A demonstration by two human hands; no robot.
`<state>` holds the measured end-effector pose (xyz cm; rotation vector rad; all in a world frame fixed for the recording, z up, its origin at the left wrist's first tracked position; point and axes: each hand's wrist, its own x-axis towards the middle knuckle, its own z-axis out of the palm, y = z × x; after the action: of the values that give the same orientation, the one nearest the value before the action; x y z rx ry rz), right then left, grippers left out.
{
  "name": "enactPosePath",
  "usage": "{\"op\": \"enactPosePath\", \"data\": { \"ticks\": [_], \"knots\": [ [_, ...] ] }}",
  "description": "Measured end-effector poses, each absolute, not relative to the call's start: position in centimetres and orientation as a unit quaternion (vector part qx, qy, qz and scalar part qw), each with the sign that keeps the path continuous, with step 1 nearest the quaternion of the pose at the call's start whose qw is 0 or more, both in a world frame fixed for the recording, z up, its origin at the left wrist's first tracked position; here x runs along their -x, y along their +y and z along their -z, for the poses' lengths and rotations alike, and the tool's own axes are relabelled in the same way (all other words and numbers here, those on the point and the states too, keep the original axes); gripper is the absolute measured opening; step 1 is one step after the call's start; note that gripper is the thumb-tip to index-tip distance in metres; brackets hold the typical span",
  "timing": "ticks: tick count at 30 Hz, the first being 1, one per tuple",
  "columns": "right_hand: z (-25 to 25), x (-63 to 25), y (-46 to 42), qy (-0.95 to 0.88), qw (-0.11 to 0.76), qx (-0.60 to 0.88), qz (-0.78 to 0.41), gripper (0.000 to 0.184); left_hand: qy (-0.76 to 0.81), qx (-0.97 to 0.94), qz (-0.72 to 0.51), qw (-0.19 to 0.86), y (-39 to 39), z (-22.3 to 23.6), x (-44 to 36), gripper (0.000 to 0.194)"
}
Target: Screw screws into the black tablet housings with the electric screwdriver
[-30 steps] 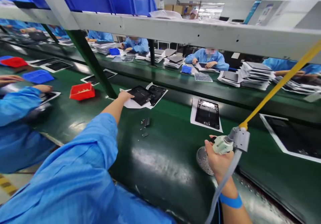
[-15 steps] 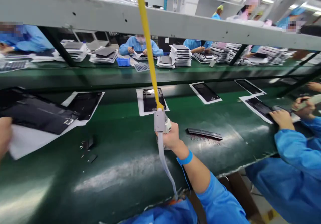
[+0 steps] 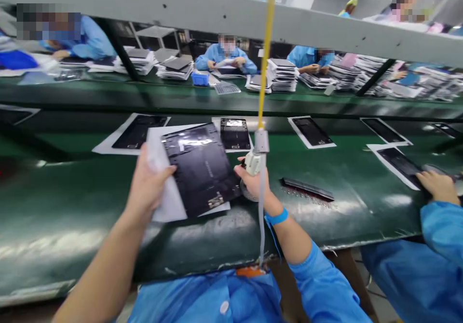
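My left hand (image 3: 149, 183) grips a black tablet back cover (image 3: 200, 173) together with a white paper sheet (image 3: 159, 154). The cover is tilted, its inner face towards me. Just right of it, my right hand (image 3: 255, 181) is closed around a white-and-grey hand tool (image 3: 253, 161), its exact kind unclear. A yellow strap (image 3: 265, 67) runs up from the tool's grey block, and a pale hose (image 3: 261, 217) runs down from it. A blue band (image 3: 277, 217) circles my right wrist. Under the right hand, a round grey object is mostly hidden.
More dark tablet parts on white sheets, such as this one (image 3: 313, 132), lie along the green bench (image 3: 90, 183). A dark strip (image 3: 307, 189) with small bits lies right of my hand. A co-worker's hand (image 3: 439, 185) works at far right. A grey beam (image 3: 202, 9) crosses above.
My left hand has brought the tablet back cover and paper from the far left to the middle, beside my right hand. The right hand keeps the tool. The view has shifted left.
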<state>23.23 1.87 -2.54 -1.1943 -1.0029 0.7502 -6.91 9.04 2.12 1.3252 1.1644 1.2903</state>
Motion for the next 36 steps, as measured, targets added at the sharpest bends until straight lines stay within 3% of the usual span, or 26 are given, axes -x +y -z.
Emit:
{"op": "enactPosePath", "data": {
  "ticks": [3,7,9,16,23,28,32,36],
  "knots": [
    [2.0,-23.8,1.6,-0.433,0.648,0.538,-0.32,0.05,0.444,-0.469,-0.556,0.524,8.2,-1.7,2.8,0.111],
    [1.9,-24.3,1.3,-0.426,0.652,0.56,-0.281,0.052,0.409,-0.389,-0.511,0.649,7.4,-0.4,0.9,0.08],
    [2.0,-24.2,1.2,-0.429,0.644,0.568,-0.28,0.053,0.398,-0.358,-0.478,0.697,6.8,0.3,0.9,0.073],
    [2.4,-23.8,0.8,-0.454,0.612,0.585,-0.278,0.05,0.4,-0.339,-0.434,0.733,6.6,0.6,1.4,0.06],
    [2.6,-25.0,1.5,-0.387,0.676,0.584,-0.229,0.06,0.462,-0.311,-0.362,0.747,4.0,0.4,4.6,0.064],
    [3.7,-26.7,2.4,-0.417,0.67,0.59,-0.168,0.048,0.511,-0.35,-0.263,0.74,-0.3,3.1,7.1,0.075],
    [3.6,-27.4,2.0,-0.489,0.653,0.57,-0.098,0.048,0.555,-0.501,-0.233,0.622,-0.2,3.2,8.9,0.089],
    [2.5,-27.6,1.3,-0.495,0.665,0.552,-0.086,0.065,0.625,-0.68,-0.27,0.272,2.6,3.6,12.3,0.061]
  ]
}}
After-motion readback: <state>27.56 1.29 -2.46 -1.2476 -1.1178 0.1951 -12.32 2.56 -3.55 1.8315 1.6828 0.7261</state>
